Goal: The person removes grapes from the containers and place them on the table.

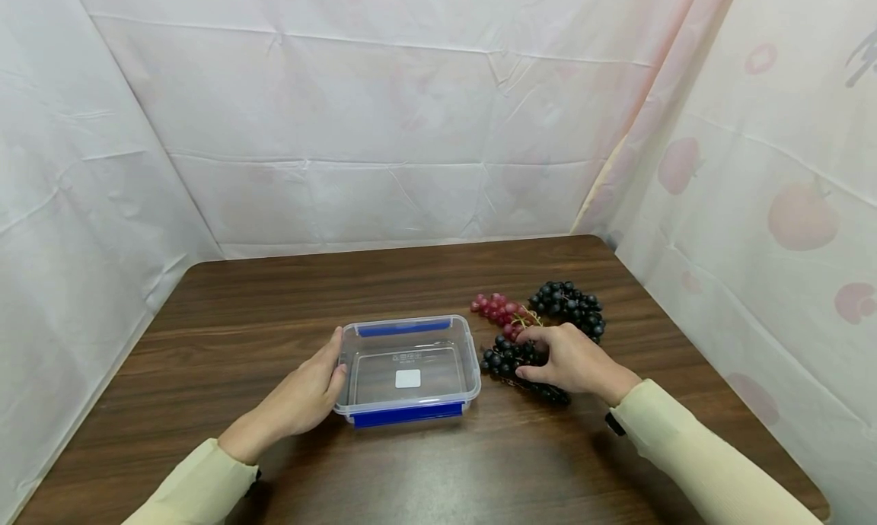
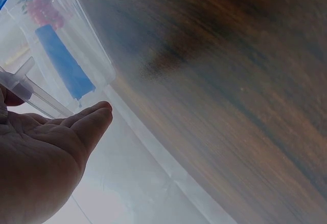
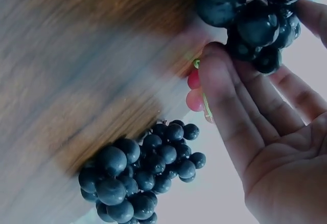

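A clear plastic food container (image 1: 438,361) with blue side clips sits lidless on the table. My left hand (image 1: 308,388) lies along its left wall with straight fingers, thumb at the rim; the left wrist view shows the palm (image 2: 41,157) beside the clear plastic. To the container's right, my right hand (image 1: 572,357) grips a bunch of black grapes (image 1: 503,355) between thumb and fingers. In the right wrist view, the dark bunch (image 3: 250,19) is at the fingertips. Part of it is hidden under the hand.
A bunch of red grapes (image 1: 496,308) with green stems lies just behind the gripped bunch. Another black grape bunch (image 1: 572,304) sits farther back to the right. The brown wooden table (image 1: 274,304) is bordered by pale curtains (image 1: 384,129) at the back and sides.
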A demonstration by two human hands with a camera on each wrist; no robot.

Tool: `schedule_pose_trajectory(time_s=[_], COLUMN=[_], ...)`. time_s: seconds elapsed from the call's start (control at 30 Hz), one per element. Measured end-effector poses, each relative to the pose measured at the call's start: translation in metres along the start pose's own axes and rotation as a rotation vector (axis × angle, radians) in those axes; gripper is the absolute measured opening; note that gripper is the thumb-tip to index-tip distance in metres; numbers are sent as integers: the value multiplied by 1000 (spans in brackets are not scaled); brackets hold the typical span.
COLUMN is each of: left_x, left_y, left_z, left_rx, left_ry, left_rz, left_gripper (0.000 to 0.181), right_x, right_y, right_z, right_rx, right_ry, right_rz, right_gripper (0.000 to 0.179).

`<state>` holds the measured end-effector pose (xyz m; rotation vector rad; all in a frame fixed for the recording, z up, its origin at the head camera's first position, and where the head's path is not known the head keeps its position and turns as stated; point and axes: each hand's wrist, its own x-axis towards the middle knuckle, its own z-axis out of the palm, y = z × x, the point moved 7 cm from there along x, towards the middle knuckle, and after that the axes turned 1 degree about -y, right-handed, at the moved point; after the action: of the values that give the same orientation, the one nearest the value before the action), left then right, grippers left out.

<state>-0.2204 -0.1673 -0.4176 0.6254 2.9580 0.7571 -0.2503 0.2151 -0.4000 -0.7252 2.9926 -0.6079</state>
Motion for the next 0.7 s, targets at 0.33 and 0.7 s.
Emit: schedule_pose_trajectory(time_s=[0.33,0.7], left_x=[0,-3], left_y=[0,0], left_z=[0,-5], left_rx=[-10,-47], left_ry=[10,44], left_rz=[0,6], left_gripper=[65,66], right_x=[-5,-7], right_y=[1,0], right_z=[-7,-12], right_rx=[-67,-73], right_ry=[61,148], right_rz=[41,13], right_gripper=[59,60])
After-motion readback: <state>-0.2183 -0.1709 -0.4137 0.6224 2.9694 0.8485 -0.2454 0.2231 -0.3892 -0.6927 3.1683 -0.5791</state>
